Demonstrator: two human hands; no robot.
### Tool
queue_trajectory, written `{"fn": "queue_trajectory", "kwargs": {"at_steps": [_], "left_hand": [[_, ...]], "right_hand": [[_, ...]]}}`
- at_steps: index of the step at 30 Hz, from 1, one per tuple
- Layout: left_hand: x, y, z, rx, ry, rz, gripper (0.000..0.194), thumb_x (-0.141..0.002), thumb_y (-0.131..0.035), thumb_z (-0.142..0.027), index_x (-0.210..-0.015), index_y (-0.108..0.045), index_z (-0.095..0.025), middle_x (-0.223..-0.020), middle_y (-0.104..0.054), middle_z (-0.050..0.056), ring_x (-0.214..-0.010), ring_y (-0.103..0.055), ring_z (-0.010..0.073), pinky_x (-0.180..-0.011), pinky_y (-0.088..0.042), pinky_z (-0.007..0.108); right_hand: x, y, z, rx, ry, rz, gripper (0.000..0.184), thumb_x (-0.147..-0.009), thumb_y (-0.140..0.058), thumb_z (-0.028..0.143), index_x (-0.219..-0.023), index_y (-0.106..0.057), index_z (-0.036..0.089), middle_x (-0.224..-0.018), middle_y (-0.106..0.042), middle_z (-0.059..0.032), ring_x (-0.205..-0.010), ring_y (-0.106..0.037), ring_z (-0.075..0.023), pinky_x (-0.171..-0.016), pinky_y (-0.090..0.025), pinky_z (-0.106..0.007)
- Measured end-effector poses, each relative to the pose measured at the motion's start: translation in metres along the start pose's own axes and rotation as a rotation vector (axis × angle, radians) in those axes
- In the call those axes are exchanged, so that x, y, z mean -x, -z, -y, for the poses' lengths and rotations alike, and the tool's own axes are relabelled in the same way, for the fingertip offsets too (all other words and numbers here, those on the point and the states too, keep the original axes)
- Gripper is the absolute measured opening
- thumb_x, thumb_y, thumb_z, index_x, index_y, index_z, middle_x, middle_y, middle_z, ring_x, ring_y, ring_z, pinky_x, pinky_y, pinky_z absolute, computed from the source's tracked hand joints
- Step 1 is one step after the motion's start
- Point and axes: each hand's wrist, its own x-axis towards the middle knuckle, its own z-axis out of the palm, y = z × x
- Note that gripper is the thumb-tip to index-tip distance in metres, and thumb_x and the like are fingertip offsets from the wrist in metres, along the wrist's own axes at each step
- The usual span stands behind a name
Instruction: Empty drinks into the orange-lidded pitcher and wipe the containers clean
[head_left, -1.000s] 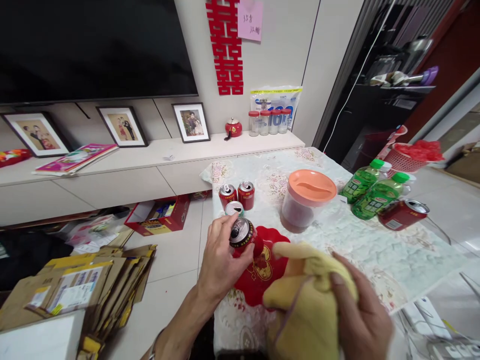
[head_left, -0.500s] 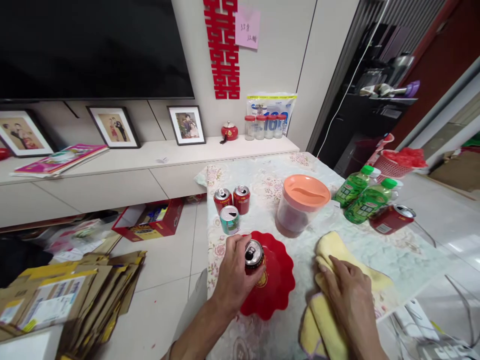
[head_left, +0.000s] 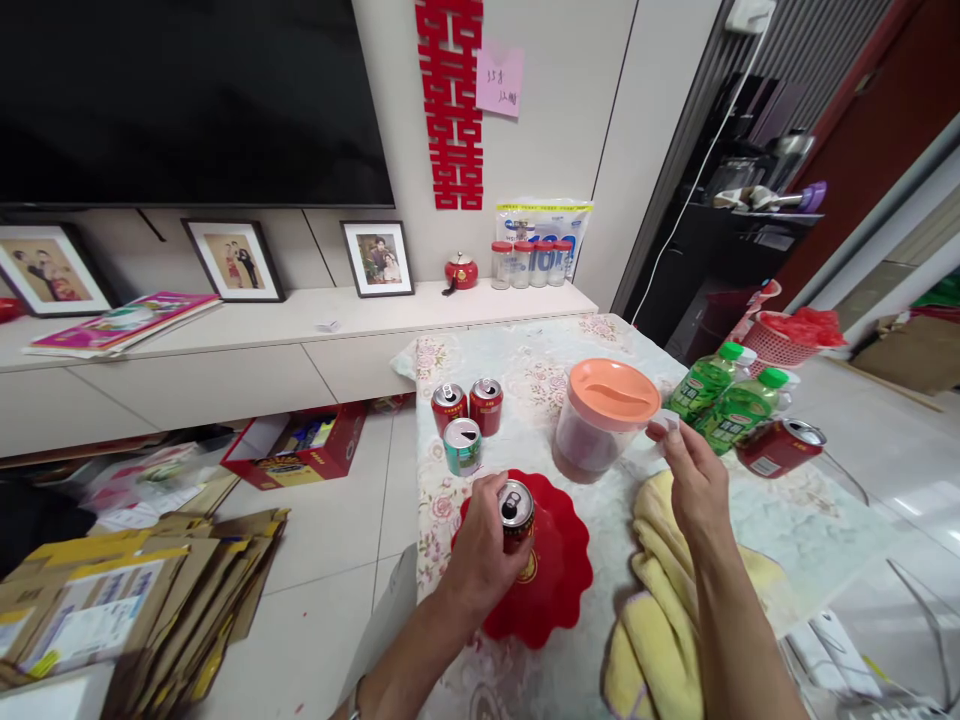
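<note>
My left hand (head_left: 480, 550) is wrapped around a dark drink can (head_left: 516, 508) with an opened top, held upright over a red scalloped plate (head_left: 559, 560). My right hand (head_left: 696, 475) is closed on the pale handle at the right side of a clear plastic pitcher (head_left: 589, 445) with an orange lid. Dark contents show through the pitcher's wall. Below my right forearm lies a crumpled yellow towel (head_left: 656, 640). Beyond the plate stand two red cans (head_left: 486, 408) and a teal can (head_left: 462, 448), all with opened tops.
Green-labelled bottles (head_left: 739, 410) stand at the table's right, beside a red can (head_left: 781, 447) lying tilted. A pink basket (head_left: 784, 345) is behind them. A low white cabinet (head_left: 375, 325) holds photo frames and jars. Flattened cardboard (head_left: 180, 590) and a red box (head_left: 330, 450) lie on the floor.
My right hand has left the yellow towel and moved up to the pitcher's handle. My left hand still holds the dark can over the plate.
</note>
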Motion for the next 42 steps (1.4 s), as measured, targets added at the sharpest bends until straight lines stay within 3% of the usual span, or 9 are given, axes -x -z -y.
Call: {"fn": "queue_trajectory", "kwargs": {"at_steps": [7, 12, 16, 24, 29, 35, 39, 42], "left_hand": [[0.005, -0.006, 0.002, 0.026, -0.014, -0.022, 0.073, -0.083, -0.063, -0.009, -0.149, -0.034, -0.021, -0.143, -0.054, 0.018, -0.139, -0.061, 0.0338, -0.114, -0.056, 0.056], [0.006, -0.008, 0.009, 0.142, 0.099, -0.046, 0.082, -0.08, -0.072, -0.014, -0.151, -0.032, -0.022, -0.151, -0.054, 0.018, -0.145, -0.058, 0.0348, -0.121, -0.05, 0.057], [0.006, -0.007, 0.01, 0.2, 0.127, -0.019, 0.078, -0.076, -0.075, -0.013, -0.146, -0.042, -0.025, -0.147, -0.057, 0.013, -0.145, -0.057, 0.0345, -0.125, -0.045, 0.059], [0.004, -0.004, 0.003, 0.261, 0.145, 0.005, 0.077, -0.078, -0.079, -0.014, -0.146, -0.045, -0.023, -0.149, -0.057, 0.015, -0.145, -0.056, 0.0354, -0.125, -0.043, 0.059], [0.006, -0.004, 0.002, 0.243, 0.174, 0.016, 0.079, -0.08, -0.081, -0.019, -0.148, -0.042, -0.024, -0.15, -0.058, 0.015, -0.144, -0.057, 0.0354, -0.123, -0.044, 0.059], [0.008, -0.018, 0.006, 0.153, 0.169, -0.038, 0.08, -0.077, -0.079, -0.017, -0.148, -0.042, -0.023, -0.148, -0.058, 0.017, -0.141, -0.057, 0.0388, -0.121, -0.045, 0.062], [0.014, -0.026, 0.008, 0.125, 0.132, -0.077, 0.079, -0.078, -0.074, -0.022, -0.148, -0.038, -0.016, -0.148, -0.054, 0.024, -0.142, -0.053, 0.0457, -0.12, -0.042, 0.07], [0.018, -0.028, 0.009, 0.127, 0.079, -0.095, 0.082, -0.078, -0.07, -0.021, -0.151, -0.034, -0.016, -0.147, -0.053, 0.024, -0.142, -0.053, 0.0446, -0.119, -0.044, 0.068]], "right_hand": [[-0.007, -0.019, -0.022, -0.303, -0.034, -0.039, 0.037, -0.106, -0.065, 0.052, -0.101, -0.067, 0.015, -0.084, -0.065, 0.0021, -0.067, -0.061, -0.0097, -0.065, -0.056, -0.026], [0.009, -0.03, -0.011, -0.49, -0.004, -0.127, 0.041, -0.106, -0.067, 0.048, -0.081, -0.057, 0.017, -0.063, -0.043, 0.0107, -0.047, -0.036, -0.0036, -0.044, -0.033, -0.016], [0.02, -0.027, 0.009, -0.545, 0.004, -0.167, 0.052, -0.101, -0.074, 0.044, -0.067, -0.043, 0.019, -0.056, -0.033, 0.013, -0.045, -0.029, -0.003, -0.042, -0.027, -0.016], [0.028, 0.01, 0.047, -0.519, -0.065, -0.211, 0.052, -0.073, -0.082, 0.035, -0.051, -0.037, 0.021, -0.049, -0.026, 0.0102, -0.043, -0.025, -0.0042, -0.042, -0.021, -0.021], [0.03, 0.038, 0.068, -0.488, -0.105, -0.166, 0.05, -0.067, -0.081, 0.031, -0.048, -0.036, 0.023, -0.049, -0.022, 0.0081, -0.045, -0.022, -0.007, -0.045, -0.018, -0.024], [0.029, 0.066, 0.086, -0.413, -0.138, -0.091, 0.048, -0.069, -0.083, 0.035, -0.049, -0.04, 0.025, -0.055, -0.021, 0.0057, -0.048, -0.019, -0.0089, -0.046, -0.014, -0.027], [0.026, 0.081, 0.094, -0.397, -0.106, 0.082, 0.05, -0.067, -0.088, 0.036, -0.049, -0.043, 0.024, -0.058, -0.019, 0.0051, -0.048, -0.018, -0.0084, -0.043, -0.015, -0.026], [0.027, 0.086, 0.1, -0.391, -0.088, 0.233, 0.037, -0.071, -0.09, 0.038, -0.057, -0.06, 0.024, -0.056, -0.031, 0.0024, -0.045, -0.028, -0.0099, -0.038, -0.026, -0.027]]}}
